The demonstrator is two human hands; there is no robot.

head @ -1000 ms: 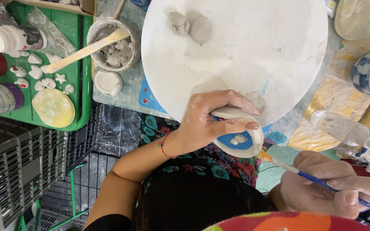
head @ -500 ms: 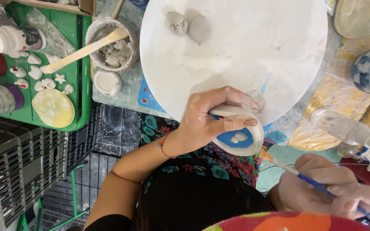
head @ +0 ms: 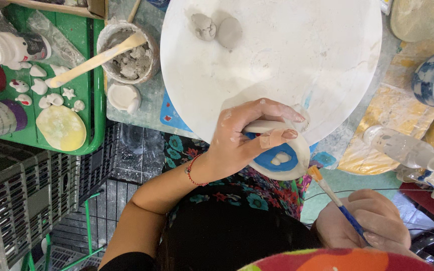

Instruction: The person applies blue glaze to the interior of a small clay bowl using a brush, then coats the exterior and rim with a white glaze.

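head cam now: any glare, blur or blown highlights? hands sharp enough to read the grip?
Head view: light is soft and even, shadows faint. The white round board runs bright and nearly washes out at centre. Left hand on the blue-and-white clay piece is sharp, fingers readable. Right hand with the brush is slightly soft near the bottom edge. The person's own head and hat brim block the lower frame.

Pottery workshop (clay tub [head: 129,52], paintbrush [head: 335,199])

The dish [head: 282,158] looks like matt white clay, its centre glossy wet blue. The round board [head: 297,60] is chalky and smeared. The brush [head: 335,200] has tan bristles. The tray [head: 84,30] is shiny green plastic.
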